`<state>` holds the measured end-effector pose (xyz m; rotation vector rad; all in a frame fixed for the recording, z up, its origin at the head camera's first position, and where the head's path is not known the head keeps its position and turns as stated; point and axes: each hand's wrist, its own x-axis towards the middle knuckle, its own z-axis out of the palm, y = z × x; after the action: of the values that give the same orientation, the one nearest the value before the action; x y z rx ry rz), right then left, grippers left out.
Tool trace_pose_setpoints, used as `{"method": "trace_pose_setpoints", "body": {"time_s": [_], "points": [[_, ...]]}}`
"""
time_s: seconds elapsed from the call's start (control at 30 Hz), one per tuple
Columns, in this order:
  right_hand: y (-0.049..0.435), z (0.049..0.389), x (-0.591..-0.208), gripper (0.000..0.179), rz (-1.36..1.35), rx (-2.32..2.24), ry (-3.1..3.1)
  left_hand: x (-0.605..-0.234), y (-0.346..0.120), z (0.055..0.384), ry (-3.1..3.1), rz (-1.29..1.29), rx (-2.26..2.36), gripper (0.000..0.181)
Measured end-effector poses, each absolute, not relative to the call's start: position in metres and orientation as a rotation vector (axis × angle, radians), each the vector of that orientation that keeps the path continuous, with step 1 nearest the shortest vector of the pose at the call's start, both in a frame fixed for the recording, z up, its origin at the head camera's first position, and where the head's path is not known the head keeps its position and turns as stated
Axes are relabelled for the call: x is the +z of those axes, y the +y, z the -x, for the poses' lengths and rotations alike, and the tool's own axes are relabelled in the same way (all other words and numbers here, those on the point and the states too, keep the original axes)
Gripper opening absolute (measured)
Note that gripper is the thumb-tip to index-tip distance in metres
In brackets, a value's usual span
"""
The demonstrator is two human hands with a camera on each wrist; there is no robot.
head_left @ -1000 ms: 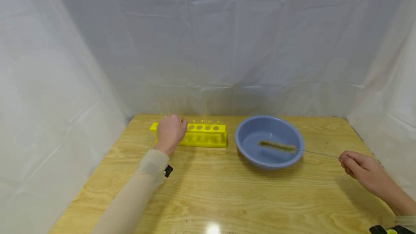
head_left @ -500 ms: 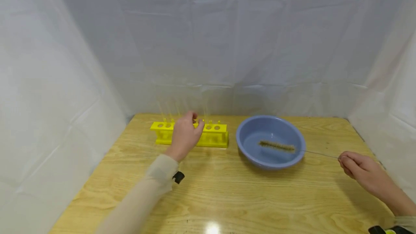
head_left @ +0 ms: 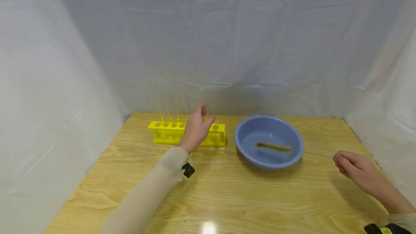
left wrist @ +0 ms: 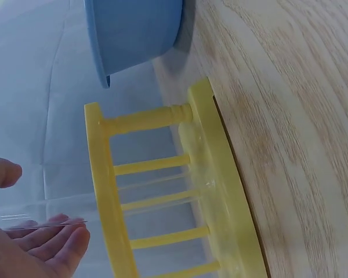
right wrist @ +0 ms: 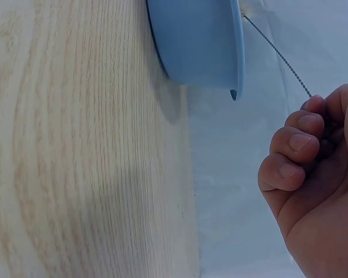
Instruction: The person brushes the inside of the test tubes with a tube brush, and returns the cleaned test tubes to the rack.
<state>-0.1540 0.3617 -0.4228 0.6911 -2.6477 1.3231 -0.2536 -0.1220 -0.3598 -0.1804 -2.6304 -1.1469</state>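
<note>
My left hand (head_left: 196,129) is over the yellow test tube rack (head_left: 165,134), its thumb spread from its fingers. In the left wrist view, a clear test tube (left wrist: 156,200) stands in the rack, its upper part between my thumb and fingers. The thumb is apart from the glass. My right hand (head_left: 360,170) grips the twisted wire handle (right wrist: 278,55) of a test tube brush (head_left: 273,147). The brush's bristled head lies over the inside of the blue basin (head_left: 269,164), with the wire crossing the rim.
More clear test tubes (head_left: 161,107) rise faintly from the rack's left part. Rack and basin stand side by side at the back of the wooden table (head_left: 243,198). White sheeting (head_left: 211,46) encloses the back and sides.
My left hand has moved right along the rack, its thumb and fingers spreading apart. My right hand and the brush have shifted slightly left.
</note>
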Motion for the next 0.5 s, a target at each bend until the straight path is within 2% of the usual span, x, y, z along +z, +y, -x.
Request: {"method": "trace_pose_setpoints", "body": {"time_s": [0.27, 0.5], "points": [[0.3587, 0.1561, -0.4237, 0.026, -0.697, 1.293, -2.642, -0.3625, -0.1185, 0.2566, -2.589, 0.210, -1.121, 0.046], [0.3521, 0.1568, -0.4217, 0.028, -0.675, 1.262, -2.667, -0.3626, -0.1178, 0.2558, -2.581, 0.209, -1.114, 0.042]]}}
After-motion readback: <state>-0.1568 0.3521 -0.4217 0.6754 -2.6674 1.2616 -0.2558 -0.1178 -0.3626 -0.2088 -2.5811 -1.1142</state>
